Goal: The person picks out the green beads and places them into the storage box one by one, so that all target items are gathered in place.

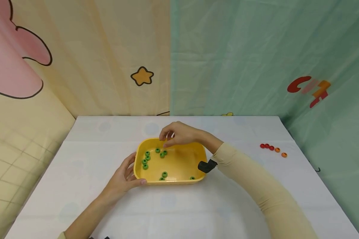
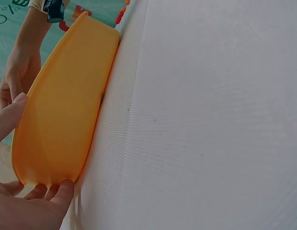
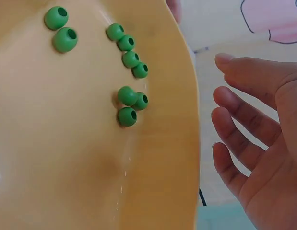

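Observation:
A yellow plastic tray (image 1: 179,167) sits on the table, with several green beads (image 1: 148,158) scattered inside, mostly towards its left end. These beads are round with dark holes, as the right wrist view shows close up. My left hand (image 1: 122,177) grips the tray's left end, thumb at the near rim and fingers against the outer wall (image 2: 52,158). Over the far rim hovers my right hand (image 1: 180,133), its fingers loosely bent and apart. Nothing lies between the thumb and fingers of the right hand (image 3: 263,124).
Right of the tray, red beads (image 1: 267,146) and orange beads (image 1: 284,155) lie in a row on the white tabletop (image 1: 77,166). A black device (image 1: 207,166) is on the right wrist, overlapping the tray's right end in the head view. Printed curtains (image 1: 227,66) stand behind the table.

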Motion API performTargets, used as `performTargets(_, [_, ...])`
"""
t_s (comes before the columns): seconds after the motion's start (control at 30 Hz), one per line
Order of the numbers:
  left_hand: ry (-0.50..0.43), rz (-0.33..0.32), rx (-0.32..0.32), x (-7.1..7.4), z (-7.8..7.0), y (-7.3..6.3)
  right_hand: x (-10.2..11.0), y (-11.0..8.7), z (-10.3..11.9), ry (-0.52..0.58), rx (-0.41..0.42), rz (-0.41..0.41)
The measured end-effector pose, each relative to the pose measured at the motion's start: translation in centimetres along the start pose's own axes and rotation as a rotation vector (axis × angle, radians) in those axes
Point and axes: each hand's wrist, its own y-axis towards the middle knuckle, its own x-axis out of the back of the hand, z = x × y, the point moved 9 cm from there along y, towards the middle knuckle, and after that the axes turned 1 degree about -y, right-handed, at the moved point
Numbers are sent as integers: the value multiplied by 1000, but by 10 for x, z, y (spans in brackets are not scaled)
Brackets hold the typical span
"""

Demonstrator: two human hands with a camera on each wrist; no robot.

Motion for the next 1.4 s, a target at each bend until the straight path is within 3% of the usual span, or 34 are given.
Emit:
performTargets(0.43, [-13,4,-2,0,1,1,8,-14,-16,-4,-44,-32])
performTargets(1.27, [-7,-7,-12,4,-4,3,37,-77,-56,60,-219,-155])
performTargets(1.4, [46,-11,-12,8,-9,3,43,-92,-65,77,-237,-179])
